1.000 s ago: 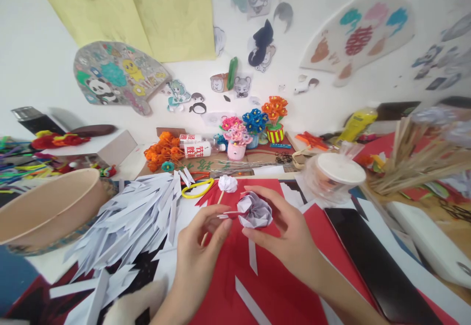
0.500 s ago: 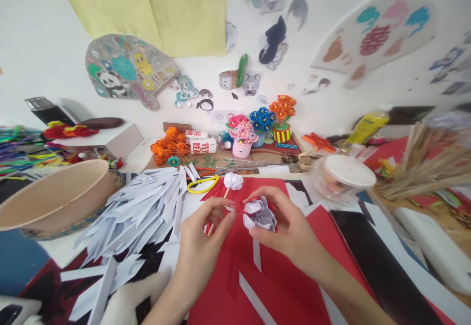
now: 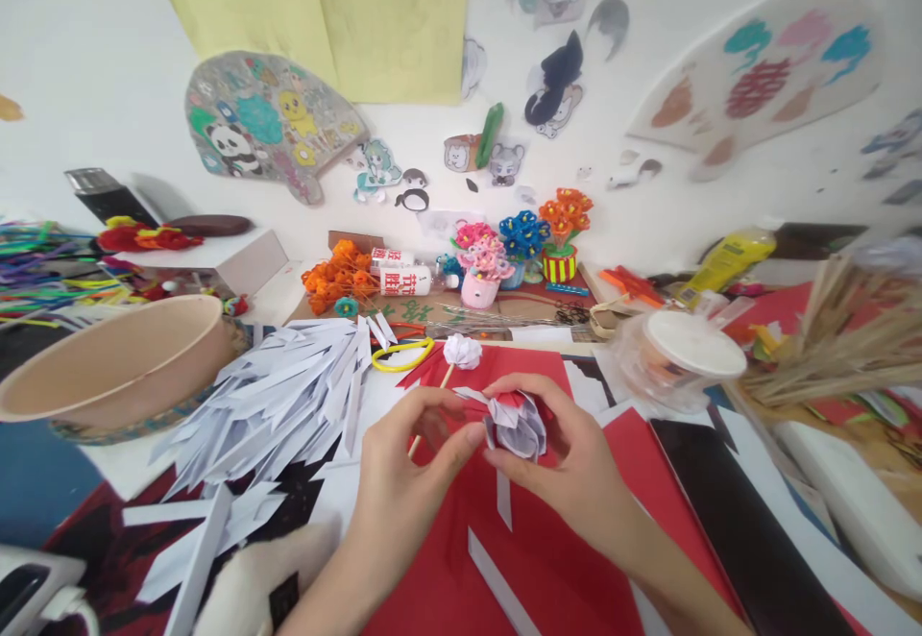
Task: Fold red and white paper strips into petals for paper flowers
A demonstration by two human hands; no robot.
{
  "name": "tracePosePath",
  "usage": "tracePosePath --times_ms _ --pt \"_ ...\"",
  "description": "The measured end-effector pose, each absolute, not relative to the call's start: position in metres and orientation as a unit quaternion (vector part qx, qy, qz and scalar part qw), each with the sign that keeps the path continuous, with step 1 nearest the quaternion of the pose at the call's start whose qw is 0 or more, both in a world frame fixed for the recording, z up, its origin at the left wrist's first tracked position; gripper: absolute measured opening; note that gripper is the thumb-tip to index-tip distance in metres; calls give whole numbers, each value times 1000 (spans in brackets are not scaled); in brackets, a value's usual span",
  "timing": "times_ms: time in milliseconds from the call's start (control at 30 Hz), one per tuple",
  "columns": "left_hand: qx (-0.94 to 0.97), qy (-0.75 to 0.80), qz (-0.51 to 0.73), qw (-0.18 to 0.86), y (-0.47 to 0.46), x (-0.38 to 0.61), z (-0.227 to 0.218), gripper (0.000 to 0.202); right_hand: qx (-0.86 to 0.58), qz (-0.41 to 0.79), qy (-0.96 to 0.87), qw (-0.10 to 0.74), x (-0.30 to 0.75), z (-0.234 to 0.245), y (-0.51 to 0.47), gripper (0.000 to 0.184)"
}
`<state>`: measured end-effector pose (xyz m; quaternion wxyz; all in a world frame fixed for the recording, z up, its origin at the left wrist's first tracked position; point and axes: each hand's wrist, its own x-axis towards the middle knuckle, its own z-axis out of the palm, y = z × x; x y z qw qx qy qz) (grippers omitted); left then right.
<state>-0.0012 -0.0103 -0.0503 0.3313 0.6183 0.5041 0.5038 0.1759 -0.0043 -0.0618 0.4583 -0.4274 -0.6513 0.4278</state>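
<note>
Between both hands is a white and red folded-paper flower (image 3: 520,428), held above a red sheet (image 3: 554,559). My right hand (image 3: 576,449) curls around its right side, fingers over the top and thumb below. At its left edge my left hand (image 3: 414,444) pinches a pointed bit of the paper between thumb and forefinger; the fingertips partly hide it. Just behind stands a white paper ball (image 3: 462,352) on a thin stick (image 3: 448,377), whose lower part passes behind my left hand. Two white paper strips, one of them the nearer strip (image 3: 497,578), lie on the red sheet.
A heap of white paper strips (image 3: 266,405) lies left, beside a beige bowl (image 3: 108,353). Yellow-handled scissors (image 3: 403,355) lie behind. To the right are a black phone-like slab (image 3: 735,511) and a lidded white tub (image 3: 691,348). Beaded flower pots (image 3: 479,288) line the back.
The view has shifted slightly. My left fingertips have closed in on the flower's left edge, and the flower has turned a little in my right hand.
</note>
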Motion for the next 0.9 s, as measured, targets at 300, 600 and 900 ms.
tracePosePath --times_ms 300,600,900 --pt "612 514 498 336 -14 -1 -52 14 -419 431 -658 453 175 -61 -8 39" --pt "587 553 451 383 -9 2 -60 20 -431 514 -618 410 170 -60 -7 48" --pt "564 559 465 393 -9 2 -54 18 -414 607 -519 435 171 -66 1 36"
